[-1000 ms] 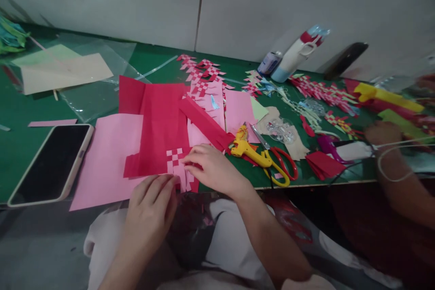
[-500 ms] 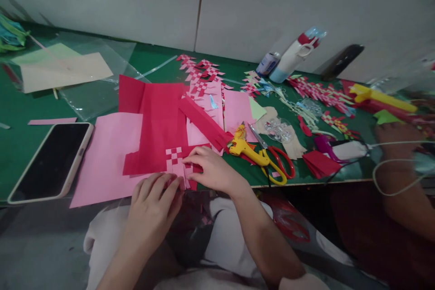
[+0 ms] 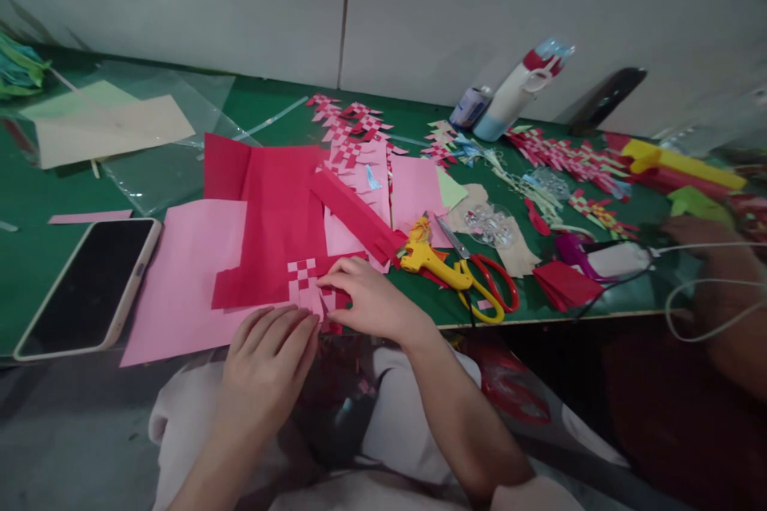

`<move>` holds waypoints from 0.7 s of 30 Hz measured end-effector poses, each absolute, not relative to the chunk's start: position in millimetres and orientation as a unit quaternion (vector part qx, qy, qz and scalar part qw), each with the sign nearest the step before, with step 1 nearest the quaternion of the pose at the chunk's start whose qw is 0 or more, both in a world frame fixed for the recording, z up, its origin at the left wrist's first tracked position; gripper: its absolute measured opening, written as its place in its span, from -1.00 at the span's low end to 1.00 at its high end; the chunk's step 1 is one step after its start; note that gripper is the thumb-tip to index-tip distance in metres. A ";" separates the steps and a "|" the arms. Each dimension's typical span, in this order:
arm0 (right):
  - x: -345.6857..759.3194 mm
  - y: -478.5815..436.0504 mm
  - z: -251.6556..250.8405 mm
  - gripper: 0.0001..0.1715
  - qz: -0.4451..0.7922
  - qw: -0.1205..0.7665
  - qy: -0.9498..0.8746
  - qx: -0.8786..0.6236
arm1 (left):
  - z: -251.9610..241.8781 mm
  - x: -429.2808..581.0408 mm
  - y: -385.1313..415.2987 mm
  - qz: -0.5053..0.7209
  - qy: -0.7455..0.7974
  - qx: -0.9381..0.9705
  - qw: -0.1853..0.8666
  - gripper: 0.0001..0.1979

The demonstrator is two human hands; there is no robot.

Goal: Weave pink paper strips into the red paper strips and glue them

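Note:
A small pink-and-red woven paper piece [image 3: 303, 271] lies at the table's front edge, its checkered top showing and its lower strips partly covered by my fingers. My left hand [image 3: 272, 351] rests on its lower left side, fingers bent together over the strips. From the right, my right hand [image 3: 365, 293] pinches a pink strip of the weave between thumb and forefinger. Beneath and behind lie a folded red paper sheet [image 3: 276, 207] and a pink paper sheet [image 3: 192, 279]. A long folded red strip [image 3: 356, 211] slants away behind my right hand.
A phone [image 3: 89, 287] lies at left. Right of my hands are a yellow glue gun [image 3: 435, 259] and red-and-yellow-handled scissors [image 3: 494, 283]. Woven paper fish shapes [image 3: 347, 128], a can [image 3: 470, 108] and a bottle [image 3: 518, 92] stand farther back. A co-worker's arm [image 3: 713, 255] is at far right.
My hands stay at the woven piece with only slight finger shifts over the strips. The view drifts a little. At far right, the co-worker's hand and the green paper by it have moved slightly.

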State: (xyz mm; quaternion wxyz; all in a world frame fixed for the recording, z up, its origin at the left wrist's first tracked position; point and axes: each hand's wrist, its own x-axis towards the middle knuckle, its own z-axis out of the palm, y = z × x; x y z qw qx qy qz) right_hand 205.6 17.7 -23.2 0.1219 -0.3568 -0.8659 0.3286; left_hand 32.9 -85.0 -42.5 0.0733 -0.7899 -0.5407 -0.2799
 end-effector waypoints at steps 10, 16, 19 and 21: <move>209.7 16.9 -18.2 -0.48 0.336 0.116 -0.870 -0.341 | -44.3 38.0 -83.2 -0.248 -0.541 -0.799 0.085 -0.81; 210.7 16.1 -17.4 -0.35 0.328 0.117 -0.878 -0.329 | -43.3 35.8 -83.2 -0.246 -0.522 -0.813 0.072 -0.83; 208.1 16.6 -20.7 -0.40 0.320 0.112 -0.879 -0.335 | -42.6 36.1 -82.3 -0.248 -0.522 -0.813 0.072 -0.83; 206.5 17.0 -22.1 -0.43 0.315 0.110 -0.879 -0.340 | -42.2 36.1 -82.0 -0.247 -0.526 -0.811 0.072 -0.84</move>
